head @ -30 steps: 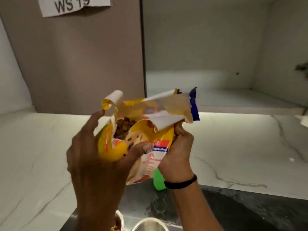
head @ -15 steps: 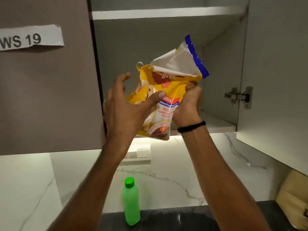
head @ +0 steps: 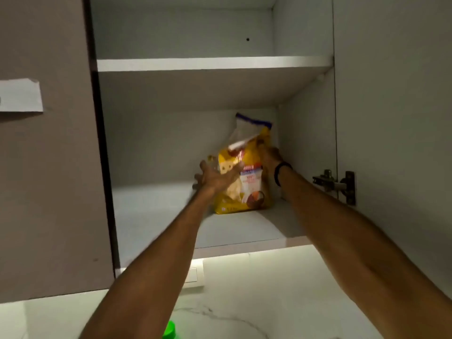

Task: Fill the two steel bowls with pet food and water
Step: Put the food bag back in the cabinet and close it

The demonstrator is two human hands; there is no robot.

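A yellow pet food bag (head: 247, 187) with a blue-edged, folded-over top stands at the back right of the lower shelf (head: 159, 216) in an open wall cabinet. My right hand (head: 271, 155), with a black band on the wrist, grips the bag's upper right side. My left hand (head: 215, 177) lies against the bag's left front, fingers spread and thumb on the bag. Only the green cap of the bottle (head: 170, 330) shows at the bottom edge. The steel bowls are out of view.
The upper shelf (head: 195, 63) holds nothing I can see. The cabinet's right door (head: 391, 118) stands open, its metal hinge (head: 335, 183) close to my right forearm. The left door (head: 49, 167) is closed and carries a paper label (head: 19, 95). A wall switch (head: 194, 275) sits below.
Both hands carried the bag up from above the counter and into the cabinet; it now stands on the lower shelf. The view tilted upward, so the bowls and counter dropped out of sight.
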